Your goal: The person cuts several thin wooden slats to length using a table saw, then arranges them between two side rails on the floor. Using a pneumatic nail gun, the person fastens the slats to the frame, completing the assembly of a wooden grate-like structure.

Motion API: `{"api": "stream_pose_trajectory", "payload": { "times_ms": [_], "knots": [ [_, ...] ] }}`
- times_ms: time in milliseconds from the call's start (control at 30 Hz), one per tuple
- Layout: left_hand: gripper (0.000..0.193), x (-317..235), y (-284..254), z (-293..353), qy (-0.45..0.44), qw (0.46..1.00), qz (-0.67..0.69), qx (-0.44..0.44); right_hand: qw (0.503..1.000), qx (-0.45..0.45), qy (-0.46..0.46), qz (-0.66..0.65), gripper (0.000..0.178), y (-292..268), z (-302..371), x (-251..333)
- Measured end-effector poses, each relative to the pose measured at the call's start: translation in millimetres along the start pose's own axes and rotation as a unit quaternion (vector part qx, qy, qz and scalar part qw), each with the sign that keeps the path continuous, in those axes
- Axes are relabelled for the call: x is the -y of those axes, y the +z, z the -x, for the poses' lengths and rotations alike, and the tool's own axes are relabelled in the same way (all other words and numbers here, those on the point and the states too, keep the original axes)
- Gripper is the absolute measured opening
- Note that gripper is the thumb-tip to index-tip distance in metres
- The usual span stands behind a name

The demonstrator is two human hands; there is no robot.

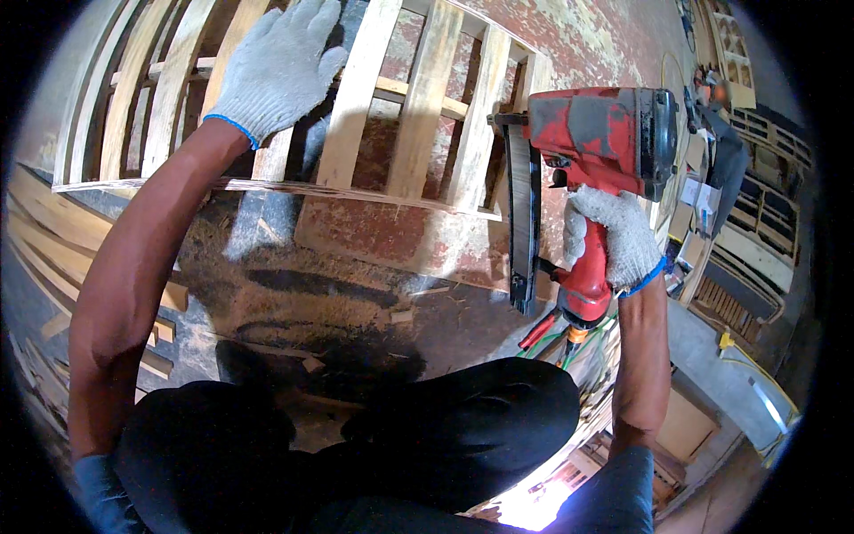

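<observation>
My left hand (277,76), in a grey knit glove with a blue cuff, lies flat on a wooden slatted frame (356,111), fingers stretched out and thumb apart. In my right hand (623,231), gloved the same way, is the grip of a worn red and black nail gun (592,133). It is held up by the frame's right end, its long straight magazine (523,218) overlapping that end in view. Whether its nose touches the wood, I cannot tell. An air hose fitting (578,336) sits at the bottom of the handle.
Loose wooden strips (53,240) lie stacked at the left. Sawdust and wood scraps (311,363) cover the floor before my bent knees (480,414). Green hoses (594,356) run below the tool. More wooden frames (756,231) and a grey surface (712,356) stand at the right.
</observation>
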State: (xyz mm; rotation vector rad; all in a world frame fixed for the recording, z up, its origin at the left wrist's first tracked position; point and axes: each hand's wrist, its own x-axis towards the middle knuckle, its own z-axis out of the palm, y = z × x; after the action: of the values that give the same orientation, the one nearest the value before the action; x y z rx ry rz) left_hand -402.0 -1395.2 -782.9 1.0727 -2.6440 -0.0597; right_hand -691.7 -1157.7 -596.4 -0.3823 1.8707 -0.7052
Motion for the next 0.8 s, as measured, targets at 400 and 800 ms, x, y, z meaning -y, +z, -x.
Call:
{"api": "stream_pose_trajectory", "payload": {
  "times_ms": [400,800],
  "knots": [
    [0.059,-3.5,-1.4,-2.7,-0.016,1.0,0.006,0.023,1.0,0.012,-0.016,-0.013,0.032,3.3,1.2,-0.3],
    [0.057,-1.7,-2.8,-2.0,0.001,1.0,-0.005,0.008,1.0,-0.01,0.02,-0.011,0.022,21.5,7.0,1.5]
  ]
}}
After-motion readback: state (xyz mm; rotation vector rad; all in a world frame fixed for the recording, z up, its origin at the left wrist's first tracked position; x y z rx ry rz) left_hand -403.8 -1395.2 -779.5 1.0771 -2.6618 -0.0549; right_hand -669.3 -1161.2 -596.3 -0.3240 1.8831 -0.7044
